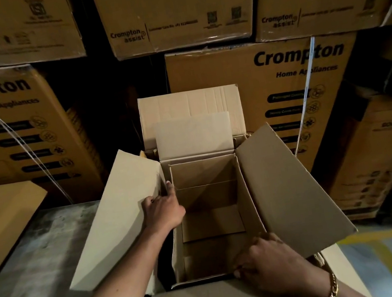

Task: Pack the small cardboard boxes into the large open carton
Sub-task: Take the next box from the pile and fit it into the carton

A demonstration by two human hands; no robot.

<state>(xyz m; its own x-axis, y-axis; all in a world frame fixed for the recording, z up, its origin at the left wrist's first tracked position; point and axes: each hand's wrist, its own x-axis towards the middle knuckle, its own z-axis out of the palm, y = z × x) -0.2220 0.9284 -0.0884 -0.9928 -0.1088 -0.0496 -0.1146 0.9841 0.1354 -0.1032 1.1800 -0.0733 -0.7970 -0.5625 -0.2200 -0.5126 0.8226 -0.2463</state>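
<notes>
The large carton point(250, 199) stands open on the floor point(33, 255), close in front of the stacked printed cartons point(272, 98), and nothing is packed in it yet. Your left hand point(163, 207) lies against the left flap point(120, 214) at its fold, fingers fairly straight, pressing it outward. Your right hand point(266, 259) curls its fingers over the near rim by the near right corner, just under the right flap point(290, 184).

No small box shows for certain. The tan cardboard slab point(2, 227) at the left may be one, but you cannot tell from here.

The likeliest trouble is the flaps. The right flap leans up over the opening with nothing holding it, so once you let go to fetch a box it could swing inward and block the drop. The left one would probably do the same.

The bottom flaps point(212, 222) look loosely laid, with an edge standing proud. No tape shows on them from inside. Weight dropped in hard could spread them, or catch a box on that edge and leave it tilted.

Your bracelet point(332, 289) hangs near the cardboard edge and might snag. The dim light makes the corners hard to judge.
</notes>
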